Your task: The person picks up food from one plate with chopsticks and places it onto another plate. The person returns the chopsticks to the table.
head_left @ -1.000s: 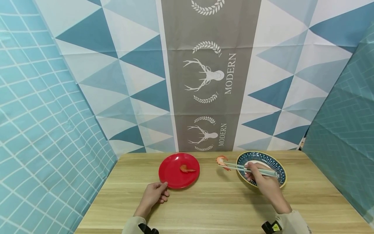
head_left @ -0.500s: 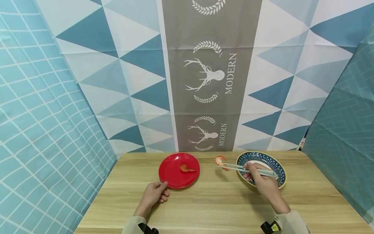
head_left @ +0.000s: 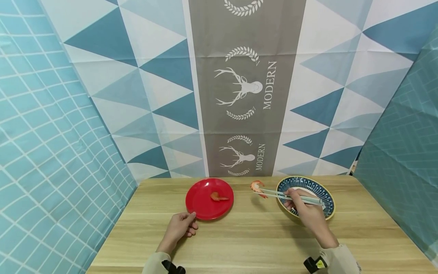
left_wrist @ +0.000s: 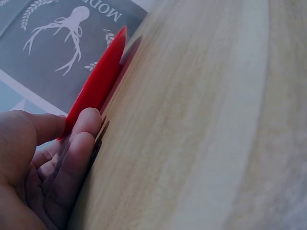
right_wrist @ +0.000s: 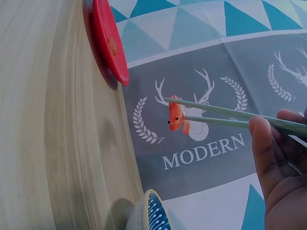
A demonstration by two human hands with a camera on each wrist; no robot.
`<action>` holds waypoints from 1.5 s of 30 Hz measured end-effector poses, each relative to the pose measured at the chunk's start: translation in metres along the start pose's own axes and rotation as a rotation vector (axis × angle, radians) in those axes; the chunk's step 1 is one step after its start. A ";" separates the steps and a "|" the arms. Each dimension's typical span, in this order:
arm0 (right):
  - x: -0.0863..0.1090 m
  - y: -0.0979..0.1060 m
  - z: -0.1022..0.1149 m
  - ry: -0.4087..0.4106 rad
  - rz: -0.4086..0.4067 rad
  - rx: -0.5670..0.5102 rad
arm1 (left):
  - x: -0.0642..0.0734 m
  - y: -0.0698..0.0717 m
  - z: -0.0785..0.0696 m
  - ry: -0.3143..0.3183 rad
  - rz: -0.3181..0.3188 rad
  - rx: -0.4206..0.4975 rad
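My left hand (head_left: 180,229) pinches the near left rim of a round red plate (head_left: 198,196), thumb on top and curled fingers beneath, as the left wrist view shows. On that plate lies a small orange-brown chicken wing (head_left: 218,196). My right hand (head_left: 305,211) holds a pair of pale green chopsticks (head_left: 273,193) over a blue patterned bowl (head_left: 325,191) with a yellow rim. Between the chopstick tips hangs an orange and white shrimp (right_wrist: 175,115), held in the air between plate and bowl, its shadow on the table below. The hand hides part of the bowl's inside.
A light wooden table (head_left: 239,243) carries the plate and bowl near its back edge. Behind it hangs a cloth (head_left: 239,114) with triangles, deer heads and lettering. Blue tiled-pattern sheets (head_left: 51,152) stand along the left side, and a teal sheet (head_left: 403,152) along the right.
My right hand, with the chopsticks and shrimp, has drifted slightly left toward the red plate. The left hand and the plate have stayed in place.
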State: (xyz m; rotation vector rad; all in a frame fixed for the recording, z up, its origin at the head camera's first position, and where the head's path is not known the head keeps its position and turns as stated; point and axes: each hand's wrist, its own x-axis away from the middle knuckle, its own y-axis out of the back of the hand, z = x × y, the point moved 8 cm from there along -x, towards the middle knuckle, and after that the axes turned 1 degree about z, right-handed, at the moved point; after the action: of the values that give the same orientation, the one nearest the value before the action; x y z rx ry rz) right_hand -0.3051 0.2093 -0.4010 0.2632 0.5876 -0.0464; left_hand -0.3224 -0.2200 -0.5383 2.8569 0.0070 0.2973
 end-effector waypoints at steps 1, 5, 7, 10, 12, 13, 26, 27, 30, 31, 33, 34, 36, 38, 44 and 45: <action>0.000 0.000 0.000 0.003 0.003 -0.003 | 0.000 0.000 0.000 0.000 0.000 -0.002; 0.000 -0.002 0.001 0.019 0.016 -0.017 | -0.002 0.000 0.000 -0.003 0.001 -0.009; 0.000 -0.003 0.002 0.026 0.020 -0.021 | -0.002 0.000 0.000 -0.005 0.002 -0.013; 0.000 -0.004 0.002 0.030 0.021 -0.020 | -0.004 0.001 0.000 -0.007 -0.001 -0.018; 0.000 -0.005 0.002 0.031 0.017 -0.018 | -0.005 0.001 0.001 -0.008 -0.003 -0.022; 0.000 -0.005 0.002 0.030 0.016 -0.019 | -0.005 0.001 0.001 -0.008 -0.003 -0.021; 0.000 -0.014 0.002 0.011 0.045 -0.034 | -0.002 0.001 -0.001 -0.019 -0.002 -0.012; 0.000 -0.014 0.002 0.012 0.048 -0.034 | -0.002 0.001 -0.002 -0.023 -0.004 -0.013; 0.001 -0.017 0.002 0.017 0.052 -0.027 | -0.002 0.001 -0.002 -0.031 -0.008 -0.017; 0.001 -0.019 0.001 0.018 0.053 -0.027 | -0.002 0.001 -0.001 -0.030 -0.009 -0.016; 0.001 -0.021 0.001 0.020 0.052 -0.030 | -0.002 0.001 0.000 -0.026 -0.011 -0.014; 0.001 -0.023 0.001 0.021 0.052 -0.036 | -0.002 0.002 0.000 -0.024 -0.012 -0.014; 0.001 -0.026 0.001 0.025 0.054 -0.044 | -0.001 0.002 0.002 -0.021 -0.016 -0.017; 0.001 -0.028 0.001 0.029 0.057 -0.052 | -0.001 0.003 0.003 -0.019 -0.020 -0.024; 0.001 -0.028 -0.002 0.030 0.045 -0.046 | -0.001 0.001 0.002 -0.028 -0.006 -0.019; 0.002 -0.028 -0.003 0.031 0.045 -0.042 | -0.002 0.000 0.001 -0.031 -0.002 -0.017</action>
State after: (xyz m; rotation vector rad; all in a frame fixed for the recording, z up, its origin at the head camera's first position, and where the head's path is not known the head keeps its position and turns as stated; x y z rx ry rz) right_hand -0.3086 0.1832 -0.4104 0.2365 0.6129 0.0130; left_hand -0.3237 -0.2209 -0.5399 2.8442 0.0018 0.2516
